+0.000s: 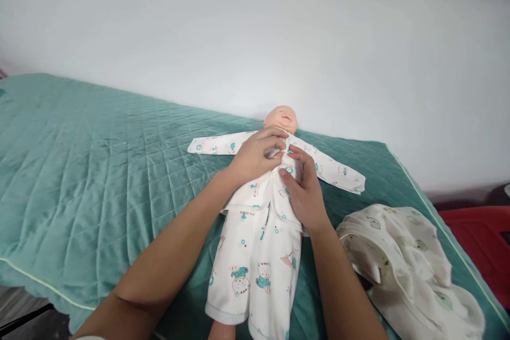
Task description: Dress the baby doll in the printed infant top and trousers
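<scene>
head view: the doll lies on its back on a green quilted cover, wearing a white shirt and trousers. the left hand and right hand are at the shirt front, fingers bent; whether either grip is closed on cloth, i cannot tell surely. a crumpled cloth lies near the right forearm.

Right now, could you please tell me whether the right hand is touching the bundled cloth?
Apart: the head view shows green quilt between the right hand and bundled cloth.
</scene>
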A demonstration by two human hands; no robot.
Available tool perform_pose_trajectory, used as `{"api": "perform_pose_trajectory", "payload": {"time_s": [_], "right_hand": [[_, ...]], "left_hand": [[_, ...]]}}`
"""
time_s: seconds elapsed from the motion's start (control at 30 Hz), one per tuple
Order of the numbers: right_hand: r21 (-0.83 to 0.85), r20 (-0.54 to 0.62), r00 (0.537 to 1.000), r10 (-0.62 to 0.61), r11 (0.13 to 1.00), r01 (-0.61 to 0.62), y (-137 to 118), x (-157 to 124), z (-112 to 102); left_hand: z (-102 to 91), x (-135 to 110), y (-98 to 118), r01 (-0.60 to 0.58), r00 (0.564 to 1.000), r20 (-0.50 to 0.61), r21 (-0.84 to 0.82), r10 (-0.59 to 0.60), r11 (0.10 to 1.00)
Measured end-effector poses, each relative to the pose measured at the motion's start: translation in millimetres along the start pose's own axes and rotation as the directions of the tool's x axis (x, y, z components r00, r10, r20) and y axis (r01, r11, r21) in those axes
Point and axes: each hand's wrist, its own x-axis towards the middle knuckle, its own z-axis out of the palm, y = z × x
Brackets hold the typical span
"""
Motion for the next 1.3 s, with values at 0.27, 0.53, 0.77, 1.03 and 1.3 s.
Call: {"api": "perform_pose_trajectory", "payload": {"time_s": [0.27,0.53,0.77,1.03,1.3], "right_hand": [[0.222,-0.021,0.997,0.075,0.973,-0.068,9,3,-4],[0.286,-0.128,0.983,0.134,0.954,-0.092,10,6,-7],[0.267,-0.133,0.982,0.135,0.959,-0.095,8,4,-3],[0.102,0.063,0.996,0.057,0.993,-0.063,9,1,-8],[0.026,0.085,0.996,0.035,0.999,-0.037,3,1,-8]], "left_hand": [[-1.7,-1,7,0.007,0.999,0.051,-0.022,-0.006,1.000],[-7.2,-28,3,0.114,0.992,0.057,-0.082,-0.109,0.990],[-19.7,-43,-9,0.058,0.981,0.189,-0.115,-0.036,0.992],[-22.6,-42,-16,0.008,0.967,0.252,-0.128,0.024,0.992],[-26.3,-40,-17,0.052,0.958,0.288,-0.176,0.001,0.983]]}}
